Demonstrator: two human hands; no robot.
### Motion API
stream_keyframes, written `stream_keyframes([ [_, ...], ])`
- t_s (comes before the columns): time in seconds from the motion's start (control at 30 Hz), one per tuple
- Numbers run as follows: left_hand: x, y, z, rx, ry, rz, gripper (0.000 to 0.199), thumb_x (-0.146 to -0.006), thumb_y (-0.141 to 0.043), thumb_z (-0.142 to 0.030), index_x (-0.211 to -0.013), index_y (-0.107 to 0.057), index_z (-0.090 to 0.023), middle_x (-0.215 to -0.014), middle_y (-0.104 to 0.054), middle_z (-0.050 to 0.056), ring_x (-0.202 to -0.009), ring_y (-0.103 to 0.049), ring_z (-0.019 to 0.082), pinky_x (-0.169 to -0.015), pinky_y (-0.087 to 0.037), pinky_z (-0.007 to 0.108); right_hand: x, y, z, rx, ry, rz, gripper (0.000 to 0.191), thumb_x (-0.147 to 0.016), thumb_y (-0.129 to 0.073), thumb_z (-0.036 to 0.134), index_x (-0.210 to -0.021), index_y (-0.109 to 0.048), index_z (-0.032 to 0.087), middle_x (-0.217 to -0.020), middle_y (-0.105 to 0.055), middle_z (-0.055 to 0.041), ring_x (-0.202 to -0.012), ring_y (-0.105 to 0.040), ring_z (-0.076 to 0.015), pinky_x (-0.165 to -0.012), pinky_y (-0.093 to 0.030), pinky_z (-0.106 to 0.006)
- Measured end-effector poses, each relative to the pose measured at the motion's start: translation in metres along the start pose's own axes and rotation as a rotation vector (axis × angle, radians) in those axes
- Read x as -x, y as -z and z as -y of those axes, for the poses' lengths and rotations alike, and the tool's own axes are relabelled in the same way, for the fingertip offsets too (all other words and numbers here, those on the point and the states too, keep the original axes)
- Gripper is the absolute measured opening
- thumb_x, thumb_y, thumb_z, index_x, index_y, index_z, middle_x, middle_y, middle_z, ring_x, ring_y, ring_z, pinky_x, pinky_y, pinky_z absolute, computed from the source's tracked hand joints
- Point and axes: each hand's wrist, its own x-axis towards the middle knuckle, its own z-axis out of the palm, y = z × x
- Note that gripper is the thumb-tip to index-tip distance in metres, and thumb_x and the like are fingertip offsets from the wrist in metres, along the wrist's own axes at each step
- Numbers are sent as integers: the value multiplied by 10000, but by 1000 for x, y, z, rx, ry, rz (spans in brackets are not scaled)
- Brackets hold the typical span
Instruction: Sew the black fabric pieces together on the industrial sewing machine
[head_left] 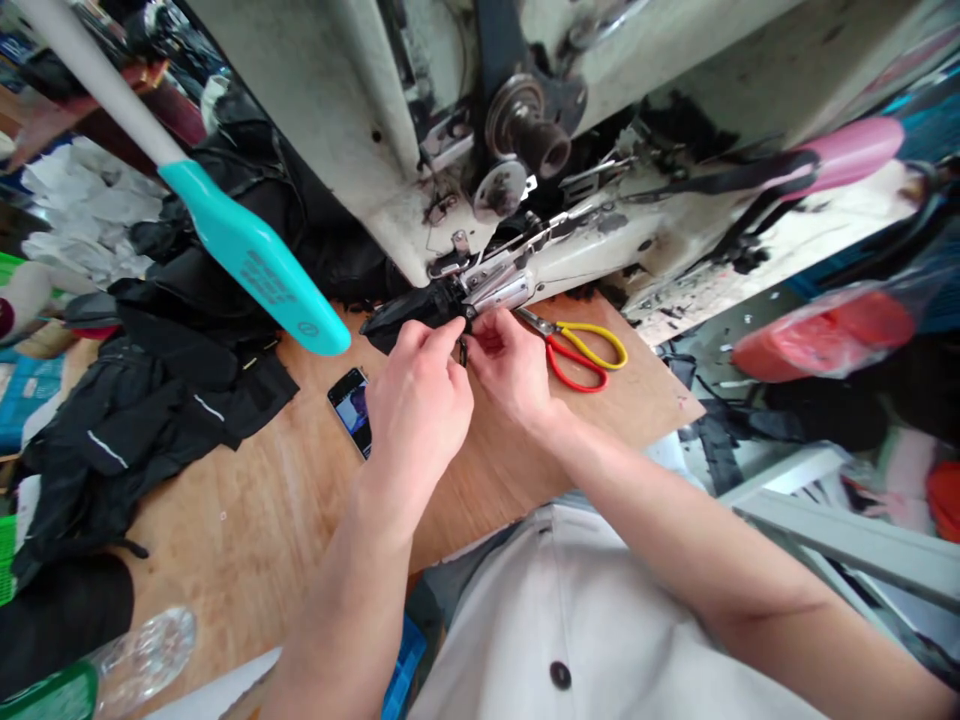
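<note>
My left hand (424, 400) is closed with its fingertips at a piece of black fabric (412, 310), which lies at the narrow working end of a sewing machine (592, 250). My right hand (514, 362) pinches at the near edge of the same dark material, close beside the left fingertips. The fingers hide most of the gripped edge. Just right of the right hand, scissors (577, 350) with one yellow and one red handle lie on the wooden table (285, 520). A phone (351, 405) with its screen lit lies partly behind the left hand.
A turquoise-headed lamp (259, 260) reaches in from the upper left. Black garments (180, 380) are heaped on the table's left side. A clear plastic bottle (150, 650) lies at the lower left. A pink-handled lever (855, 160) juts out at the right, above a red plastic-wrapped bundle (825, 330).
</note>
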Motion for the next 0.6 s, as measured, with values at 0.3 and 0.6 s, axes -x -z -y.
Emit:
stream_keyframes([
  [0.3,-9,2,-7,-220,-192,177,532,-915,-481,-120,-1443,-506,-180,-1157,-629,112,-925,-694,252,-670,-538,318,-27,31,20,-16,-130,184,38,-751,-643,196,-767,-671,176,-675,-672,6,-609,-575,-129,-572,-422,-246],
  [0.6,8,-14,3,-33,-97,-68,469,-918,-494,-125,-1370,-602,-192,-1112,-629,93,-975,-668,241,-766,-552,330,-6,0,9,-78,-80,-53,125,-803,-660,281,-768,-561,213,-704,-618,26,-627,-544,-122,-591,-434,-248],
])
